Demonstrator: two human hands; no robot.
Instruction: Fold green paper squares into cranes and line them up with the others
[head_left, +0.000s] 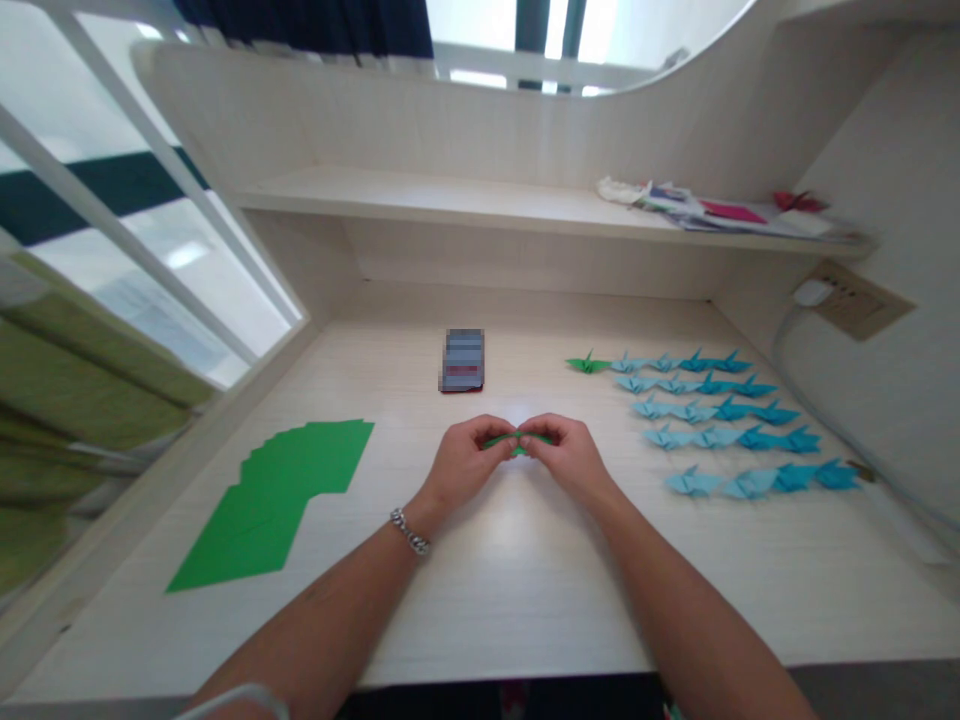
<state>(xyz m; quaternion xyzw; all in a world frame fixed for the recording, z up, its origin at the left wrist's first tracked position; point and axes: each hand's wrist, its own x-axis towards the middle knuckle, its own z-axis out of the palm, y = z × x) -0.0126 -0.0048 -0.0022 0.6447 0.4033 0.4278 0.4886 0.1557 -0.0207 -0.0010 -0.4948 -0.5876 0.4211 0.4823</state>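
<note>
A small folded piece of green paper (517, 440) is held between my two hands, just above the middle of the desk. My left hand (474, 455), with a chain bracelet at the wrist, pinches its left side between thumb and fingers. On the right side my right hand (561, 452) grips it the same way, the thumbs close together. My fingers cover most of the paper, so its exact fold is hidden. To the right stand rows of folded paper cranes: one green crane (589, 364) at the back left and several blue cranes (716, 410).
Fanned green paper sheets (262, 510) lie on the desk at left. A phone (463, 360) with a blurred screen lies beyond my hands. Papers (720, 210) rest on the shelf (450, 198) above. A white cable (787, 370) runs down from the wall socket (859, 300) at right.
</note>
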